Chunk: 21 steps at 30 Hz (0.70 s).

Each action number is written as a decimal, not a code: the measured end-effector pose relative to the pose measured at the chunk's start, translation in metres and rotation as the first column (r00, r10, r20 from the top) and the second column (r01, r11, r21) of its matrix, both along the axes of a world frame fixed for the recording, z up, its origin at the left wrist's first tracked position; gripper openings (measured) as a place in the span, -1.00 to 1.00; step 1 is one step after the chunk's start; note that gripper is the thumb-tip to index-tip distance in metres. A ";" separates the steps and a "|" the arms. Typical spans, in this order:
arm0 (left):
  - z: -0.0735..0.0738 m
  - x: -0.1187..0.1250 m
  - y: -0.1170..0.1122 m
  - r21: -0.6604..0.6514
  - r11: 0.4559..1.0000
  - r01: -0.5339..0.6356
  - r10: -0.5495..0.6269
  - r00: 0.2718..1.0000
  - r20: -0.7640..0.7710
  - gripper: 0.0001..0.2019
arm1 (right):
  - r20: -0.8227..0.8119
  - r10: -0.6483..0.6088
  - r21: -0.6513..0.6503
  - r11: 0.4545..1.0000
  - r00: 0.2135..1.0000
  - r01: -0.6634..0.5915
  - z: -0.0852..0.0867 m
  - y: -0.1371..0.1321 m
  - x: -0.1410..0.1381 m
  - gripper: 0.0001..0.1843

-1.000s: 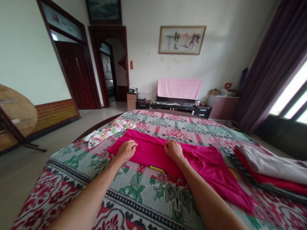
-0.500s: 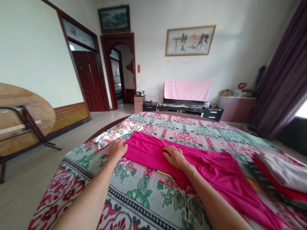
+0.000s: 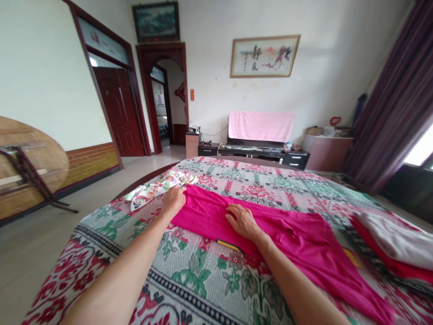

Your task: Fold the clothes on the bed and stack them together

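Note:
A bright pink garment (image 3: 297, 234), long and narrow like trousers, lies stretched across the table with wrinkles toward its right half. At its far left end, my left hand (image 3: 175, 198) is closed on the garment's edge, its fingertips partly hidden. My right hand (image 3: 242, 220) rests on the middle of the cloth, palm down, fingers stretched out. A thin yellow-and-black object (image 3: 230, 245) sticks out from under the near edge of the garment. Just beyond my left hand lies a crumpled white floral cloth (image 3: 158, 188).
A patterned cloth (image 3: 192, 271) covers the round table. Stacked folded clothes (image 3: 395, 243) in grey, red and black sit at the right. Something yellow (image 3: 352, 257) shows between the stack and the garment. A folded round wooden table (image 3: 37, 158) stands on the floor at left.
My left hand has shifted from the near side of the garment's left end up to its far corner. The right hand stays flat on the cloth. The view has turned slightly right.

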<state>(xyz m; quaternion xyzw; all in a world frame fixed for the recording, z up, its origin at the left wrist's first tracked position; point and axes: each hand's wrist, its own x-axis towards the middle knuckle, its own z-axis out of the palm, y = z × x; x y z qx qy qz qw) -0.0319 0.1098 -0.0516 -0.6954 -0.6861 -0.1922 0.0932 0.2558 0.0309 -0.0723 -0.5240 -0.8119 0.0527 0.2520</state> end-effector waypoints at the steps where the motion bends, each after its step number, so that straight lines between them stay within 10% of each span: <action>1: 0.000 0.002 0.004 -0.024 1.000 -0.006 0.006 1.000 -0.010 -0.62 | -0.003 0.001 0.003 1.000 1.000 -0.001 0.000 0.000 0.000 -0.65; 12: -0.001 -0.008 0.016 0.026 0.996 -0.082 0.081 0.996 0.045 -0.64 | 0.004 -0.029 -0.008 1.000 1.000 0.029 0.001 -0.001 0.000 -0.59; 21: 0.016 -0.021 0.022 -0.281 0.957 -0.071 0.098 0.992 0.083 -0.64 | 0.050 -0.013 -0.023 1.000 0.999 0.015 0.005 -0.003 0.000 -0.59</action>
